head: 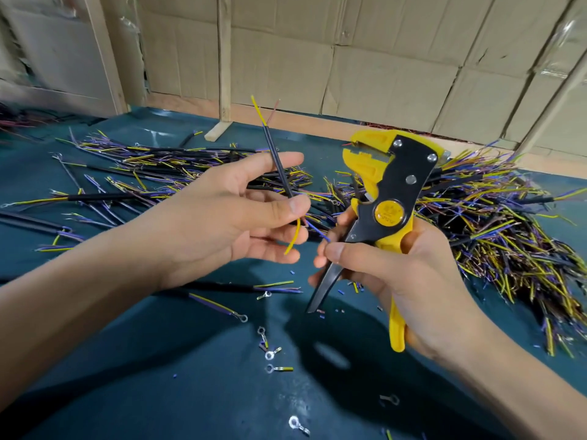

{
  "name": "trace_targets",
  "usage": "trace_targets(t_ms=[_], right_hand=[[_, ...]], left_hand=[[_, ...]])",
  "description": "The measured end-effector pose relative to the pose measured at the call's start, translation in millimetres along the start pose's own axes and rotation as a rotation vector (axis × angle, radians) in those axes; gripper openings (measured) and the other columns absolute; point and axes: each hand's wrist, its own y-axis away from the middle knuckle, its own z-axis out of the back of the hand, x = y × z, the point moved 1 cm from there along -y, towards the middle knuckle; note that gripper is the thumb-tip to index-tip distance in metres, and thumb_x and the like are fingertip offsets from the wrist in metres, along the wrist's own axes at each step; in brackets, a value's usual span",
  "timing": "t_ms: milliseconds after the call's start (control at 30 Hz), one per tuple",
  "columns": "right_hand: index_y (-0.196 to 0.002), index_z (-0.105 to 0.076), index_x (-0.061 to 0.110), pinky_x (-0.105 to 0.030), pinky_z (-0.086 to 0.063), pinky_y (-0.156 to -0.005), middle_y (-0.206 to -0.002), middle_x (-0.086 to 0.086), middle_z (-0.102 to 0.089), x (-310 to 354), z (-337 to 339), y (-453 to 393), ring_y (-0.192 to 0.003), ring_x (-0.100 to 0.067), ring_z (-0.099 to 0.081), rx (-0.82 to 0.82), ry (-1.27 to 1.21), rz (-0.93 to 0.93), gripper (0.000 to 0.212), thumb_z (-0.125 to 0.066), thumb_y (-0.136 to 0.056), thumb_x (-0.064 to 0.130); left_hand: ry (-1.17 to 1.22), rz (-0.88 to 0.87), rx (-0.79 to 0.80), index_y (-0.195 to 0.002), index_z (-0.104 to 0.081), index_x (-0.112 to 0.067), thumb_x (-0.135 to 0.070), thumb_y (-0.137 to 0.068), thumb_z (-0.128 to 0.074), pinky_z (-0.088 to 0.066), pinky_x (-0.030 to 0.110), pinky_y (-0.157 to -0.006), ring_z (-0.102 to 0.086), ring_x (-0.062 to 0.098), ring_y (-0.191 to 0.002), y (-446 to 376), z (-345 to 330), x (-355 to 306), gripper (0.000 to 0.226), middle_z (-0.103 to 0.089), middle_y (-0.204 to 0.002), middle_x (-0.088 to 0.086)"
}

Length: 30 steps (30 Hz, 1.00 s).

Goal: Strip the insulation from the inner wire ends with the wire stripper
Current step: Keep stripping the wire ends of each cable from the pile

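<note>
My left hand (228,217) pinches the black cable (279,163), long axis near upright, lower inner wires (313,230) pointing toward my right hand (390,268). That hand grips the wire stripper (386,185), head up, nearest the blue end.

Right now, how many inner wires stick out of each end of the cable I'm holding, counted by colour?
Cable in left hand:
Yellow wires: 2, one each end
Blue wire: 1, lower end
Reddish wire: 1, upper end
Total: 4
</note>
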Motion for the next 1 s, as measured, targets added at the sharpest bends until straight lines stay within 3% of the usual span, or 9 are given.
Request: trace_targets(t_ms=[67, 200, 300, 433, 600, 733, 867, 1000], right_hand=[[-0.086, -0.071, 0.010, -0.053, -0.059, -0.067, -0.078, -0.016, -0.067, 0.8, 2.3, -0.9, -0.068, -0.035, -0.067, 0.000, -0.042, 0.011, 0.021, -0.074, -0.072, -0.006], [-0.086, -0.071, 0.012, -0.073, -0.052, -0.073, -0.078, -0.015, -0.067, 2.7, 8.5, -4.4, -0.069, -0.036, -0.066, -0.030, 0.001, 0.036, 0.021, -0.073, -0.072, -0.004], [-0.086, -0.069, 0.007, -0.060, -0.058, -0.071, -0.078, -0.018, -0.065, 4.1, 10.1, -5.9, -0.068, -0.037, -0.065, -0.021, -0.021, 0.043, 0.020, -0.072, -0.073, -0.007], [-0.085, -0.068, 0.007, -0.049, -0.058, -0.067, -0.077, -0.019, -0.063, 1.7, 10.4, -7.9, -0.067, -0.036, -0.064, -0.009, -0.040, 0.065, 0.021, -0.071, -0.074, -0.010], [-0.085, -0.068, 0.004, -0.048, -0.058, -0.066, -0.077, -0.022, -0.067, -4.5, 10.0, -7.0, -0.067, -0.037, -0.066, 0.015, -0.060, -0.031, 0.016, -0.072, -0.074, -0.006], [-0.092, -0.064, -0.004, -0.047, -0.058, -0.065, -0.078, -0.026, -0.068, -7.4, 8.9, -3.9, -0.069, -0.036, -0.067, 0.090, -0.038, -0.120, 0.017, -0.070, -0.076, -0.003], [-0.087, -0.067, -0.002, -0.048, -0.059, -0.065, -0.077, -0.023, -0.066, -7.2, 2.0, 2.0, -0.068, -0.034, -0.066, 0.168, -0.030, -0.092, 0.012, -0.070, -0.077, -0.005], [-0.088, -0.064, 0.000, -0.050, -0.059, -0.067, -0.077, -0.021, -0.064, -6.1, -2.7, 7.1, -0.070, -0.035, -0.063, 0.241, -0.060, -0.005, 0.010, -0.067, -0.081, -0.006]], left_hand=[[0.003, 0.037, 0.022, -0.137, -0.055, -0.025, -0.012, -0.071, -0.075, -0.053, 0.028, -0.054, -0.064, 0.018, -0.060, 0.2, 1.0, -2.0, 0.070, -0.065, -0.072, 0.005], [0.041, 0.106, 0.031, -0.132, -0.060, -0.019, -0.008, -0.064, -0.082, -0.045, 0.023, -0.047, -0.059, 0.015, -0.056, 0.5, 3.1, -3.9, 0.072, -0.066, -0.082, 0.009], [0.015, 0.119, 0.059, -0.124, -0.064, -0.011, -0.004, -0.068, -0.082, -0.041, 0.020, -0.047, -0.056, 0.011, -0.055, 0.4, 3.1, -3.8, 0.060, -0.071, -0.086, 0.008], [-0.021, 0.101, 0.087, -0.096, -0.079, -0.011, -0.009, -0.063, -0.080, -0.041, 0.019, -0.051, -0.056, 0.009, -0.054, -1.1, 5.6, -2.3, 0.033, -0.073, -0.085, 0.006], [0.097, 0.067, 0.056, -0.100, -0.080, -0.015, -0.011, -0.065, -0.079, -0.040, 0.018, -0.049, -0.055, 0.007, -0.057, -3.8, 6.7, -0.3, 0.035, -0.065, -0.078, -0.001], [0.327, 0.046, 0.069, -0.096, -0.079, -0.019, -0.008, -0.071, -0.075, -0.039, 0.016, -0.047, -0.056, 0.003, -0.057, -5.0, 6.6, -5.4, 0.028, -0.061, -0.075, -0.006], [0.544, 0.010, 0.155, -0.093, -0.076, -0.023, -0.010, -0.078, -0.068, -0.039, 0.015, -0.048, -0.056, -0.001, -0.058, -1.7, 1.7, -8.5, 0.021, -0.059, -0.080, -0.009], [0.568, -0.042, 0.108, -0.092, -0.073, -0.024, -0.011, -0.087, -0.058, -0.037, 0.014, -0.048, -0.055, -0.001, -0.057, 1.1, -6.1, -7.9, 0.020, -0.060, -0.075, -0.009]])
